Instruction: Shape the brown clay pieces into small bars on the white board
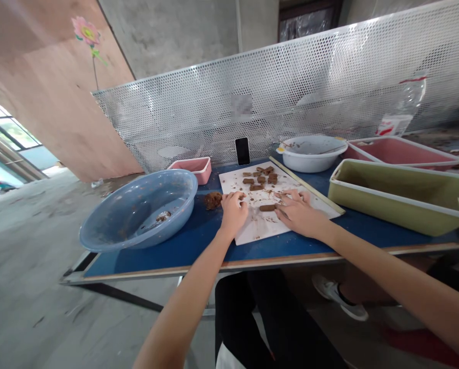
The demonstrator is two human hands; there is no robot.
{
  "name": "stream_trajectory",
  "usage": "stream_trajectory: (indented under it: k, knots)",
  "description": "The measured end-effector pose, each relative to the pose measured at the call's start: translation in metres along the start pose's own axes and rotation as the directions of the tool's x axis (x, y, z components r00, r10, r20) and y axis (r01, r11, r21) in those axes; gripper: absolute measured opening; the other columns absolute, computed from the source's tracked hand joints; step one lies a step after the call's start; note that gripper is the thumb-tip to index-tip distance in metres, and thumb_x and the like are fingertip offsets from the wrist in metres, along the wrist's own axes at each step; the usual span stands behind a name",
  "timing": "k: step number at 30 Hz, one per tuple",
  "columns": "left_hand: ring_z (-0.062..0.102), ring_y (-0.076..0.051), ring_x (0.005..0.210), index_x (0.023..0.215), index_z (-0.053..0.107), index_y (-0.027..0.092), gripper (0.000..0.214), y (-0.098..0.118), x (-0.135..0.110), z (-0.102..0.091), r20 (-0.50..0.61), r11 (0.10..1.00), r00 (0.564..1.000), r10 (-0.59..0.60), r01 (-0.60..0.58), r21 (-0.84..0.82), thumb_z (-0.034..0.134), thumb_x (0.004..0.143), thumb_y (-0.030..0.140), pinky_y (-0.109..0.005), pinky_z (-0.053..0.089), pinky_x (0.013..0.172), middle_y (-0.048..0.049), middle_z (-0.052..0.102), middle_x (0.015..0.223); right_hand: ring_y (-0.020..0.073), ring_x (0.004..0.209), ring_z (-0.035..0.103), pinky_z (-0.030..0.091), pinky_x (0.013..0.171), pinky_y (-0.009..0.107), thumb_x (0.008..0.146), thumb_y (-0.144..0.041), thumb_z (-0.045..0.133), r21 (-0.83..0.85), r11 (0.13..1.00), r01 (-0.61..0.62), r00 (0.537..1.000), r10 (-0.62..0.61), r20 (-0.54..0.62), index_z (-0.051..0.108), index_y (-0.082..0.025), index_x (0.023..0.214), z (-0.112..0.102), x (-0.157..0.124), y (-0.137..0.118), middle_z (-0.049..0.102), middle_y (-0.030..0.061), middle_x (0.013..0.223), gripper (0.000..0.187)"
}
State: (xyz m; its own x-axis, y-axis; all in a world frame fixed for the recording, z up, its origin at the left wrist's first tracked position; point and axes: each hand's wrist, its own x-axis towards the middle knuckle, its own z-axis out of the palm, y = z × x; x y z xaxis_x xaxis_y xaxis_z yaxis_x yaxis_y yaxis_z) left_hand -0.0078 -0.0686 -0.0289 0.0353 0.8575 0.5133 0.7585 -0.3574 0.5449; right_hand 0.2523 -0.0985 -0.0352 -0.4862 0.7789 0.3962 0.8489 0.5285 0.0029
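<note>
A short brown roll of clay-like material (268,208) lies on the white board (258,230). My right hand (296,211) rests flat beside it, fingers stretched and apart, the fingertips at the roll's right end. At the board's left edge sits my left hand (234,207), its fingers loosely bent and apart, with nothing visible in them. Just left of that hand is a crumbly brown lump (213,200) on the blue table. Several short brown pieces (257,187) are grouped on the far part of the board, with crumbs and smears around them.
A large blue basin (137,241) stands at left, a small pink tray (202,171) behind it. A phone (242,150) leans on the perforated metal panel (199,113). A thin strip (306,184) borders the board. At right are a white basin (310,163), green bin (398,205) and plastic bottle (402,107).
</note>
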Motion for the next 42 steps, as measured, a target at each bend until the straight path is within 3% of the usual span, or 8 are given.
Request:
stream_trajectory:
  k: [7, 14, 18, 22, 28, 32, 36, 42]
  knots:
    - [0.065, -0.033, 0.120, 0.105, 0.077, 0.022, 0.026, -0.002, -0.001, 0.002, -0.012, 1.000, 1.000, -0.005, 0.005, -0.011, 0.062, 0.092, 0.005, -0.050, 0.051, 0.112, -0.0100, 0.082, 0.119, 0.0504, 0.167, 0.036, 0.041, 0.120, 0.078, 0.119, -0.056, 0.029, 0.077, 0.991, -0.109, 0.983, 0.096, 0.155, 0.072, -0.017, 0.150, 0.006, -0.018, -0.014, 0.038, 0.0232, 0.186, 0.066]
    - [0.066, -0.033, 0.119, 0.105, 0.077, 0.021, 0.025, -0.002, 0.000, 0.002, -0.004, 1.000, 1.000, 0.002, -0.002, -0.004, 0.062, 0.092, 0.005, -0.052, 0.051, 0.114, -0.0110, 0.082, 0.119, 0.0505, 0.170, 0.032, 0.040, 0.123, 0.079, 0.118, -0.063, 0.024, 0.097, 0.983, -0.155, 0.978, 0.139, 0.155, 0.073, -0.019, 0.148, 0.002, -0.014, -0.023, 0.040, 0.0245, 0.184, 0.072]
    - [0.066, -0.033, 0.120, 0.105, 0.077, 0.022, 0.026, -0.003, 0.000, 0.004, -0.033, 1.000, 0.999, 0.004, -0.005, -0.016, 0.062, 0.091, 0.006, -0.051, 0.051, 0.114, -0.0104, 0.082, 0.120, 0.0511, 0.170, 0.033, 0.038, 0.126, 0.079, 0.118, -0.057, 0.032, 0.057, 0.998, 0.001, 0.995, -0.006, 0.100, 0.066, -0.024, 0.161, -0.007, 0.004, -0.018, 0.038, 0.0214, 0.186, 0.064]
    - [0.067, -0.034, 0.120, 0.104, 0.077, 0.022, 0.026, -0.003, 0.001, 0.003, -0.034, 1.000, 0.999, 0.007, -0.007, -0.013, 0.062, 0.091, 0.005, -0.052, 0.051, 0.114, -0.0106, 0.082, 0.119, 0.0505, 0.169, 0.037, 0.037, 0.128, 0.079, 0.117, -0.058, 0.043, 0.094, 0.975, 0.202, 0.971, -0.211, 0.109, 0.070, -0.035, 0.159, -0.009, 0.027, -0.004, 0.042, 0.0138, 0.185, 0.054]
    - [0.066, -0.035, 0.119, 0.103, 0.076, 0.022, 0.024, -0.002, 0.002, 0.001, -0.023, 1.000, 1.000, -0.005, 0.005, 0.011, 0.063, 0.091, 0.006, -0.050, 0.052, 0.111, -0.0112, 0.081, 0.117, 0.0447, 0.166, 0.042, 0.037, 0.130, 0.075, 0.118, -0.057, 0.044, 0.145, 0.928, 0.344, 0.923, -0.363, 0.131, 0.073, -0.034, 0.157, -0.007, 0.033, 0.010, 0.056, 0.0174, 0.173, 0.053]
    - [0.066, -0.033, 0.117, 0.104, 0.076, 0.022, 0.027, -0.002, -0.001, -0.001, -0.017, 1.000, 1.000, -0.009, 0.009, -0.001, 0.060, 0.091, 0.005, -0.049, 0.052, 0.112, -0.0101, 0.082, 0.116, 0.0446, 0.164, 0.043, 0.037, 0.129, 0.073, 0.117, -0.058, 0.045, 0.159, 0.930, 0.332, 0.931, -0.350, 0.100, 0.070, -0.034, 0.160, -0.007, 0.038, 0.026, 0.054, 0.0164, 0.174, 0.055]
    - [0.065, -0.031, 0.122, 0.113, 0.077, 0.022, 0.034, 0.001, 0.012, -0.013, 0.007, 0.980, 0.980, 0.197, -0.197, -0.005, 0.057, 0.093, 0.004, -0.046, 0.051, 0.115, -0.0095, 0.080, 0.118, 0.0430, 0.153, 0.052, 0.040, 0.124, 0.069, 0.117, -0.057, 0.046, 0.155, 0.929, 0.337, 0.929, -0.355, 0.108, 0.077, -0.024, 0.148, -0.005, 0.059, 0.056, 0.063, 0.0206, 0.161, 0.054]
    - [0.061, -0.032, 0.127, 0.116, 0.080, 0.023, 0.027, 0.022, 0.062, -0.012, 0.199, 0.873, 0.857, 0.476, -0.488, 0.013, 0.057, 0.103, 0.016, -0.050, 0.048, 0.120, -0.0108, 0.078, 0.121, 0.0354, 0.133, 0.062, 0.044, 0.112, 0.056, 0.115, -0.046, 0.057, 0.261, 0.913, 0.313, 0.948, -0.315, -0.035, 0.085, -0.027, 0.123, 0.008, 0.065, 0.076, 0.077, 0.0133, 0.133, 0.035]
